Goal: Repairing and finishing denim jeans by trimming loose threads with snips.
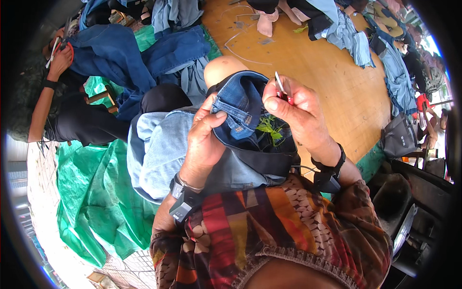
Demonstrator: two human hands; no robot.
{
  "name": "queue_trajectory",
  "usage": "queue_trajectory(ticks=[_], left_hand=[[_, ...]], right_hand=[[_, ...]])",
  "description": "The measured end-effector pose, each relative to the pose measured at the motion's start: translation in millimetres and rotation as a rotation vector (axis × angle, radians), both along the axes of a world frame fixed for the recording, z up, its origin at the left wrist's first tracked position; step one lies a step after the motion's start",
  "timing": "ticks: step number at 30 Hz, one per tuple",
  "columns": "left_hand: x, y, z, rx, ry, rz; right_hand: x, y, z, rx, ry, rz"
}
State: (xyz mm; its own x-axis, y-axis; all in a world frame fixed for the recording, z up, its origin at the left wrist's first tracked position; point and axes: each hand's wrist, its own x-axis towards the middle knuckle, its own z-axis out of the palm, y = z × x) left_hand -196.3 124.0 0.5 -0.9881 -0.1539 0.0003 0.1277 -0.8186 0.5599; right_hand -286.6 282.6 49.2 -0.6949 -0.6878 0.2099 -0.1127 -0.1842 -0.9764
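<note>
Over my lap lie light blue denim and dark fabric with a green leafy shape. My left hand is closed on the folded edge of dark blue denim, thumb on top at a stitched seam. My right hand grips small snips with red handles, their metal blade pointing up, just right of the denim edge. Most of my right fingers curl behind the handles.
A co-worker's hand at left holds red-handled scissors over blue jeans. A wooden board bears garment piles along its far edges. A green sheet lies lower left; a grey bag is at right.
</note>
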Motion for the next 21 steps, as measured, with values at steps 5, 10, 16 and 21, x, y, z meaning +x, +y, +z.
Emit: queue_trajectory(ticks=[5,10,16,21], left_hand=[[3,5,5,-0.189,0.002,0.053],[4,4,0,-0.258,-0.037,0.076],[4,6,-3,-0.291,-0.025,0.115],[3,9,0,-0.288,-0.030,0.126]], right_hand=[[-1,9,2,0.202,0.076,0.041],[5,7,-1,0.163,0.227,-0.023],[9,6,-3,0.158,0.313,0.000],[17,-1,-4,0.143,0.542,-0.014]])
